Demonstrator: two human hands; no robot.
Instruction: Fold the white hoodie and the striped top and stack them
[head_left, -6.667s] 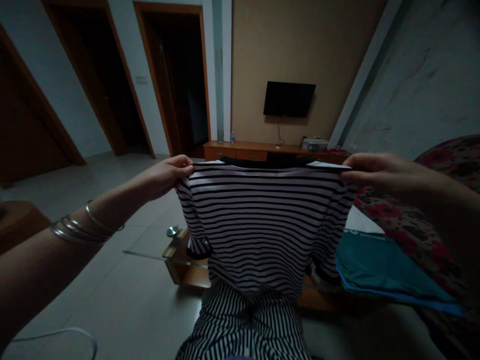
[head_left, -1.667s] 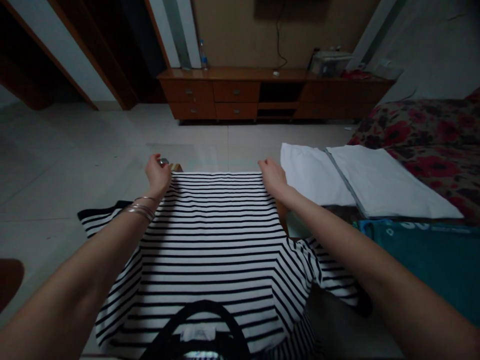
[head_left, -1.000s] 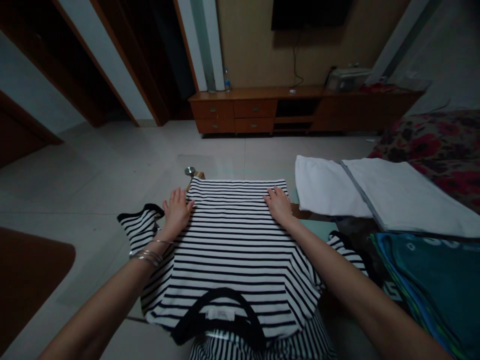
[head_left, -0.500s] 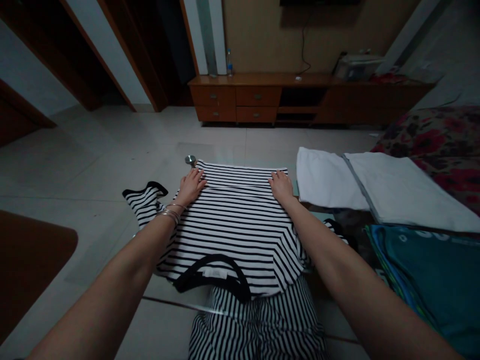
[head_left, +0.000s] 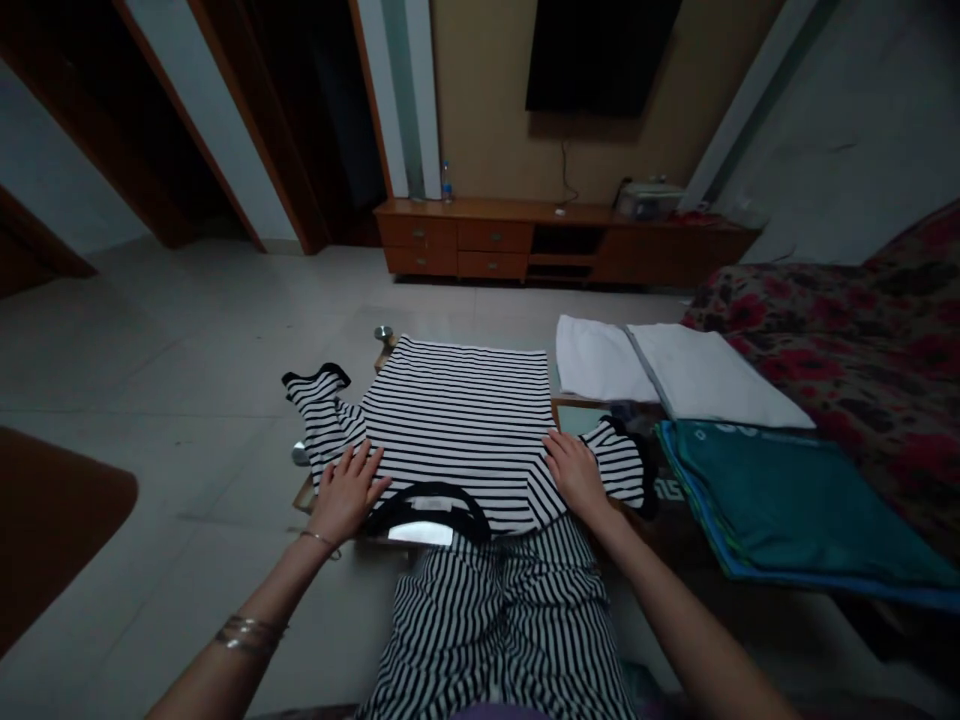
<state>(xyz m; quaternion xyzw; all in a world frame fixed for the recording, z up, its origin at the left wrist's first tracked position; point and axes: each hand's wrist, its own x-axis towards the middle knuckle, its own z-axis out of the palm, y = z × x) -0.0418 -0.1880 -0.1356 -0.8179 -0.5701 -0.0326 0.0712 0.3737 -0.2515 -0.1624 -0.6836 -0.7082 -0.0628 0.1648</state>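
A black-and-white striped T-shirt (head_left: 465,410) lies spread on a low glass table, its dark neckline toward my body and its hem at the far side. Flat on the shirt near its left shoulder rests my left hand (head_left: 349,490), fingers spread. My right hand (head_left: 576,470) lies on the opposite shoulder beside the sleeve, fingers stretched out. The left sleeve (head_left: 319,405) sticks out past the table corner, and the right sleeve (head_left: 622,465) points to the right. Both sleeves have black cuffs.
Folded white cloths (head_left: 705,375) and a folded teal cloth (head_left: 795,500) lie to the right. Beyond them is a flower-patterned sofa (head_left: 825,320). A wooden TV cabinet (head_left: 487,240) stands along the far wall, and a brown rounded furniture edge (head_left: 67,530) is at left.
Both hands have slid back from the shirt's hem to its shoulders. The right sleeve now lies spread outward. My view has tilted up, showing more of the television.
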